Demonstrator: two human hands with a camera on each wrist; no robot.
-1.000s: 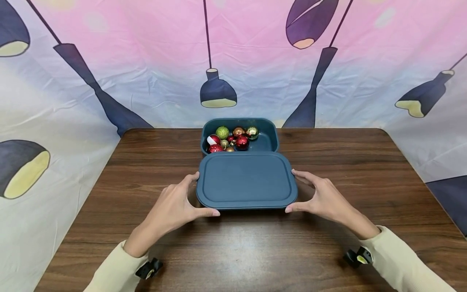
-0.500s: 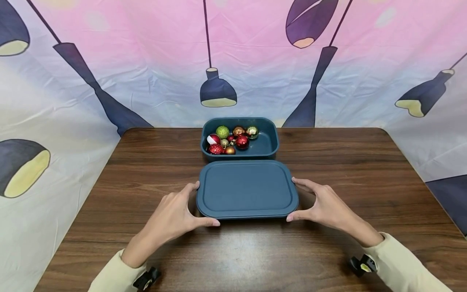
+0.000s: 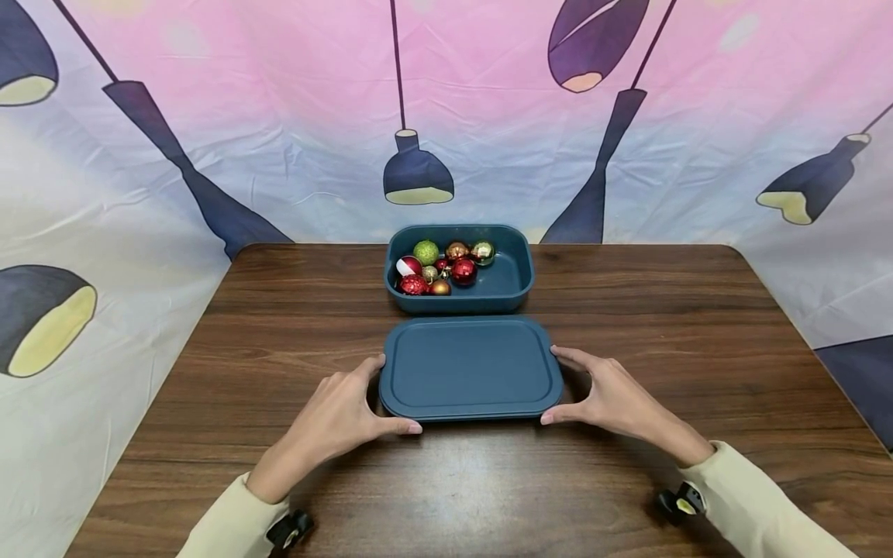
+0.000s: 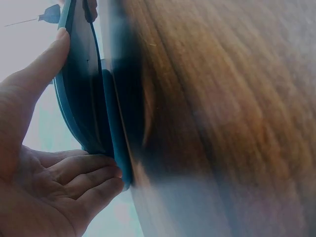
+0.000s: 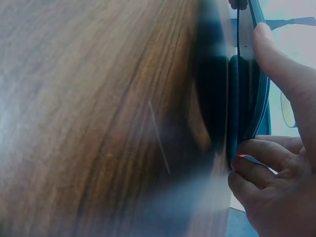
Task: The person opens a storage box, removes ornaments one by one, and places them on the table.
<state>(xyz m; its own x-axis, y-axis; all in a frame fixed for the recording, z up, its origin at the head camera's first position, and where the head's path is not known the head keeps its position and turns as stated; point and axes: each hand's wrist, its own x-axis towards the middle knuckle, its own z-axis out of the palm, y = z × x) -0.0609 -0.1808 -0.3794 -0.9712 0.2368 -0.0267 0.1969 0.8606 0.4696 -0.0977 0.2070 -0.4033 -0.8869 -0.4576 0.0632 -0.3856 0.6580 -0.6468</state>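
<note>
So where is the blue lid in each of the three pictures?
Head view: the lid lies in the middle of the table, in front of the box of baubles.
Left wrist view: the lid is at the upper left, seen edge-on.
Right wrist view: the lid is at the upper right, edge-on.
Shared landmark: the wood-grain tabletop, with both hands gripping the lid's ends.

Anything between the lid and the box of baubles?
Nothing: the head view shows only a thin strip of bare table between lid and box.
</note>
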